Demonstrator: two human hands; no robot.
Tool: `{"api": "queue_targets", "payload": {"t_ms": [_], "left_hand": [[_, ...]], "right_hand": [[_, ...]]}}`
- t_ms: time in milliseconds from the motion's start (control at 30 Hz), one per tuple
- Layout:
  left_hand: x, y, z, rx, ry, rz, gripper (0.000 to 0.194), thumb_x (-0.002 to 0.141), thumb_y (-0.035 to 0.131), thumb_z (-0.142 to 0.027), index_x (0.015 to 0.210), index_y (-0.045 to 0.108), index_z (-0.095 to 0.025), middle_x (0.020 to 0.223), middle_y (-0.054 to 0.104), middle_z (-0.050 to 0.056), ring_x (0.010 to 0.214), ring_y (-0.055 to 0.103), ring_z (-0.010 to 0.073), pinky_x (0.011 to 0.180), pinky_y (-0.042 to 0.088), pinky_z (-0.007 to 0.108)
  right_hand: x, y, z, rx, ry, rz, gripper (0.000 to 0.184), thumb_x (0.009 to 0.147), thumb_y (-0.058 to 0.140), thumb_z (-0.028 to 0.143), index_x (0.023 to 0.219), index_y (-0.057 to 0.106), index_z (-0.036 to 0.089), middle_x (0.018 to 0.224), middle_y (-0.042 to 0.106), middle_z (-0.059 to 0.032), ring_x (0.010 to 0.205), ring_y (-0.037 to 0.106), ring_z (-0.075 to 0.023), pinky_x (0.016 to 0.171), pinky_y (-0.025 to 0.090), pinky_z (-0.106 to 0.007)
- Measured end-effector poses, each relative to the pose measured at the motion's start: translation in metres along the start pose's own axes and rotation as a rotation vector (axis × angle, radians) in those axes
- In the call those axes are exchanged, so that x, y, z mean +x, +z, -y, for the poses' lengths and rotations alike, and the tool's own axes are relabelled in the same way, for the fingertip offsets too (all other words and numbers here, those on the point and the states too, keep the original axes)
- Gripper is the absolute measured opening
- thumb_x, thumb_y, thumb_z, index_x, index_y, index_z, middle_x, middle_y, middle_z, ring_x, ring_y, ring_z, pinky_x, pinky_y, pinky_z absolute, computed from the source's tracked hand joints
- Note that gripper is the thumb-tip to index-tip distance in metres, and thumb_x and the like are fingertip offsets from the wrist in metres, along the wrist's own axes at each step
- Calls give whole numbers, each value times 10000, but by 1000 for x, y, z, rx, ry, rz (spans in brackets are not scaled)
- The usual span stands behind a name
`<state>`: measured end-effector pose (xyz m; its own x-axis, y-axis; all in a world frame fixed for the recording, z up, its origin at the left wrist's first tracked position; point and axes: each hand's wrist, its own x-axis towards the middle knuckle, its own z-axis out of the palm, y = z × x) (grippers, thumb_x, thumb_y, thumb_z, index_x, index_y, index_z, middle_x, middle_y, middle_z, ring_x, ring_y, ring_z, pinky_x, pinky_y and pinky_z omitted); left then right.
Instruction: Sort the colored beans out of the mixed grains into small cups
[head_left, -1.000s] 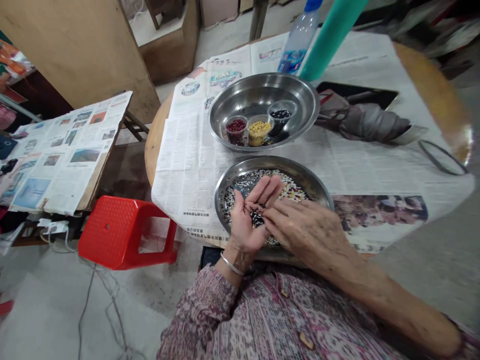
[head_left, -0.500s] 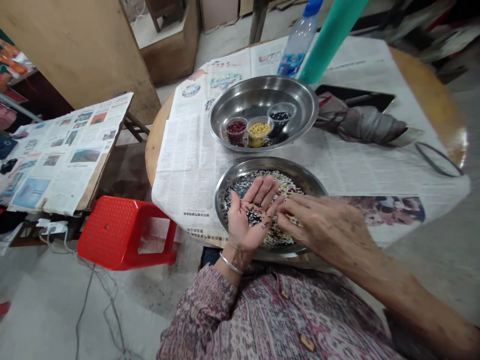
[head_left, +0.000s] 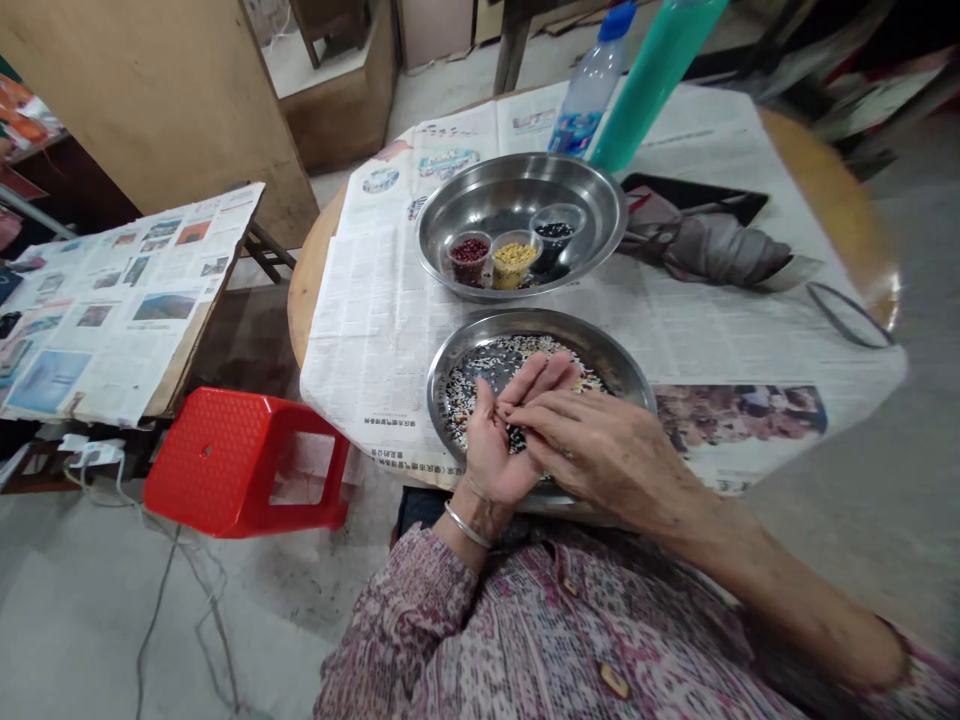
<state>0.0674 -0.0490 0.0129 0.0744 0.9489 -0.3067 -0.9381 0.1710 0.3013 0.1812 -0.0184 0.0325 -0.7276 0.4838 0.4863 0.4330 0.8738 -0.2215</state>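
**Bent over a palmful of small black and white grains (head_left: pixel 516 438)**

Holds the bare right hand (head_left: pixel 607 440) palm down, with fingertips gathered close on the left palm; cannot tell whether grasping a grain or merely touching, with the contact partly hidden. Holds the bare left hand (head_left: pixel 504 455) palm up beneath, with fingers released and spread outward, cradling the grains in the hollow. Wears a thin silver-coloured metal bangle (head_left: pixel 466 524) at the left wrist, just beyond a purple-and-white patterned sleeve (head_left: pixel 420 590).

Works directly over a shallow round stainless-steel basin (head_left: pixel 619 360), strewn with mixed black, white, yellow and dark red grains (head_left: pixel 491 357). Farther out, near this, a second steel basin (head_left: pixel 480 205) with three clear plastic cups inside: one of dark red beans (head_left: pixel 470 250), one of yellow grains (head_left: pixel 515 256), one of mostly black grains (head_left: pixel 555 231).

Under both, white printed newspaper (head_left: pixel 375 320) over a rounded wooden table (head_left: pixel 309 285). Behind the second basin, a clear blue-capped plastic bottle (head_left: pixel 590 95) beside a teal cylinder (head_left: pixel 656 85); to the right, a crumpled grey cloth bundle (head_left: pixel 727 247). Off left, a bright red plastic stool (head_left: pixel 210 460) on grey floor (head_left: pixel 67 600).
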Motion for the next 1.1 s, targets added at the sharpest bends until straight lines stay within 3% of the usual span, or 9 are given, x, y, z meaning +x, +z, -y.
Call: {"api": "queue_targets", "payload": {"t_ms": [233,467,833,967,1100], "left_hand": [[-4,2,-1,9,-11,-53,666,1046,220,-551,1410,594,-136,1466,589,122,1417,502,234,1242,310,385],[-2,-5,4,54,25,26,685,1046,199,-558,1299,681,-143,1438,616,112,1401,522,230,1234,324,368],[-5,-9,8,75,29,59,680,1048,210,-553,1291,680,-126,1438,613,124,1411,510,237,1243,308,376],[-5,-11,9,58,35,76,673,1054,210,-541,1258,700,-128,1420,630,109,1409,513,232,1249,299,375],[-5,-12,9,50,40,60,671,1053,213,-539,1244,708,-129,1438,614,109,1408,513,231,1249,302,370]], "right_hand": [[-18,-6,-4,-48,98,-26,202,961,528,196,871,708,179,851,740,-61,749,678,-190,695,520,-319],[-24,-1,2,-78,36,-27,177,963,531,158,966,708,149,904,750,-79,833,698,-203,783,539,-337],[-28,5,2,-164,-68,-22,184,937,529,123,961,711,138,920,747,-96,837,683,-217,813,515,-350],[-27,3,3,-244,-149,42,220,890,529,53,1011,706,101,962,746,-117,882,680,-230,846,492,-351],[-21,3,5,-335,-185,93,228,830,537,6,961,700,98,891,732,-112,808,658,-228,801,457,-344]]}}
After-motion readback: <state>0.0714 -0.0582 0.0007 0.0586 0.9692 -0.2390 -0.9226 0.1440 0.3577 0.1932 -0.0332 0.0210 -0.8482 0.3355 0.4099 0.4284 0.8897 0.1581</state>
